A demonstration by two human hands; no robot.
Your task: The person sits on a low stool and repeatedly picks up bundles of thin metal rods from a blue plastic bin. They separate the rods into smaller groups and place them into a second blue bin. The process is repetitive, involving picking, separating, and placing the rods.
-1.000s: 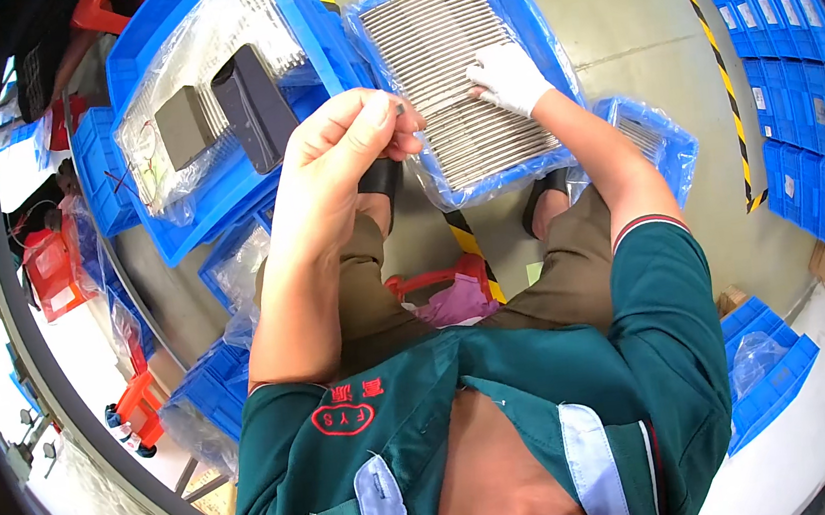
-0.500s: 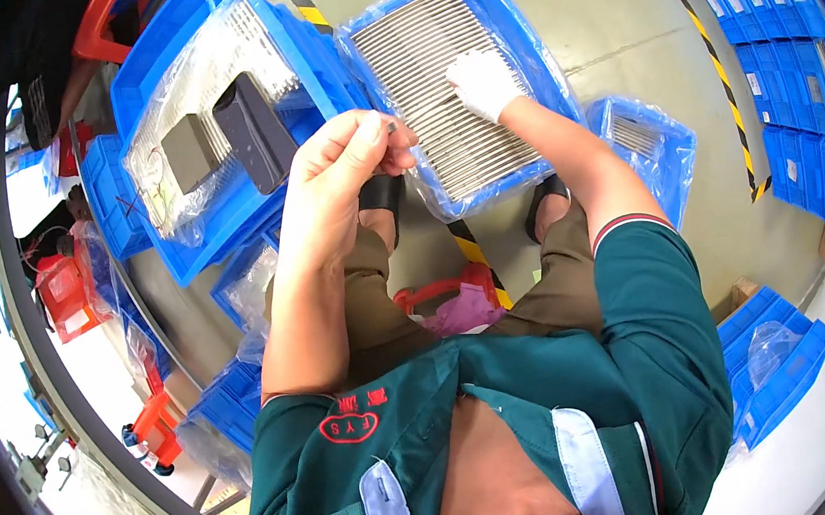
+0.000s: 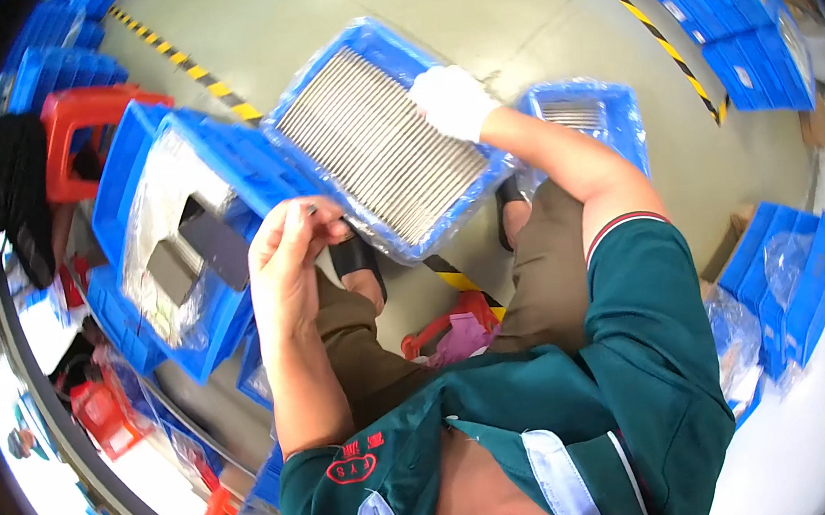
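My bare left hand [image 3: 288, 242] is raised near the bin's left side, thumb and fingertips pinched on a tiny dark piece [image 3: 311, 210] too small to name. In front of me a blue bin [image 3: 410, 248] lined with clear plastic holds a close row of thin grey metal strips or rods [image 3: 376, 146]. My right hand [image 3: 454, 102], in a white glove, is over the bin's far right edge, beside the strips. Its fingers are blurred and partly hidden, so I cannot make out whether they grip anything.
At left, a blue crate [image 3: 204, 360] carries plastic-wrapped parts, a dark tray [image 3: 215, 243] and a grey-brown block [image 3: 173, 271]. A smaller lined bin [image 3: 626, 134] stands right. A red stool [image 3: 76, 117], stacked blue crates [image 3: 729, 18] and striped floor tape [image 3: 181, 61] lie farther out.
The view has shifted, so the bins sit differently in it. My gloved hand has moved from the middle of the strips to the bin's right edge. My left hand stays pinched.
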